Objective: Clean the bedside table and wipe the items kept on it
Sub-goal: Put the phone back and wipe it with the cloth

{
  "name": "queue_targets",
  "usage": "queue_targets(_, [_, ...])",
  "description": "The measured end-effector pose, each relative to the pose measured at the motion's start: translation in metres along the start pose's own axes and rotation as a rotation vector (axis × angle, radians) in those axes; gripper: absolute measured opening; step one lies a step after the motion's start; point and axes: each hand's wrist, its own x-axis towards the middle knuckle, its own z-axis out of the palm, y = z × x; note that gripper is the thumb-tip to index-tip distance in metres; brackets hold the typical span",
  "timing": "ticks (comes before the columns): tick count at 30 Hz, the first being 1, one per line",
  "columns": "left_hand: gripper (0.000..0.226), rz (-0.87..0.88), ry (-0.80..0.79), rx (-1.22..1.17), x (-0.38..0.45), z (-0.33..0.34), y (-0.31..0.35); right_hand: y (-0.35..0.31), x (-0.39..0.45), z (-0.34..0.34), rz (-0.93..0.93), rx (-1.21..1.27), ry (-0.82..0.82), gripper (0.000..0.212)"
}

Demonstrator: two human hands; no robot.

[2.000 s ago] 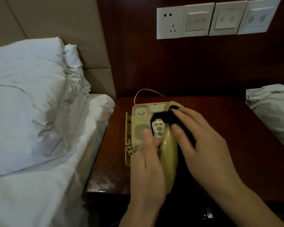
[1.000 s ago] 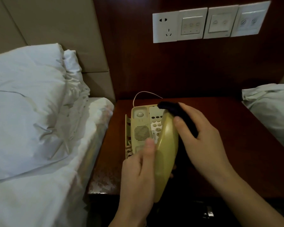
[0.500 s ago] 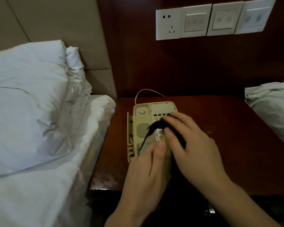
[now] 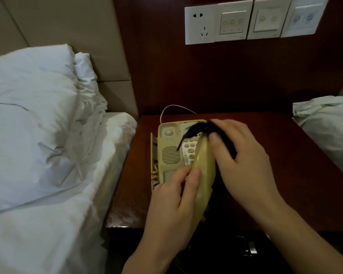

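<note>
left hand [image 4: 172,202]: fingers curled round the near end of the handset [image 4: 203,175], thumb along its side
right hand [image 4: 244,161]: fingers bent over a dark cloth [image 4: 196,130], pressing it on the handset's far end
forearms: both bare, entering from the bottom edge

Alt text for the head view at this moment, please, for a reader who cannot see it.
A person's left hand holds a beige handset lifted over its phone on a dark wooden table, while the right hand rubs a dark cloth on the handset's top end. White bedding lies left, and wall switches are above.
</note>
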Motion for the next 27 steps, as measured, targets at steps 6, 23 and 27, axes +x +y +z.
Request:
queue_targets(6, [0.033, -0.253, -0.038, -0.161, 0.004, 0.000, 0.002, -0.001, -0.018, 0.010, 0.300, 0.588, -0.178, 0.041])
queue_targets(23, [0.060, -0.541, -0.059, -0.488, 0.010, -0.010, 0.015, -0.006, -0.023, 0.026, 0.183, 0.707, -0.216, 0.062])
queue_targets(27, [0.060, -0.556, -0.126, -0.498, 0.010, -0.011, 0.013, -0.005, -0.002, 0.012, 0.215, 0.790, -0.117, 0.027])
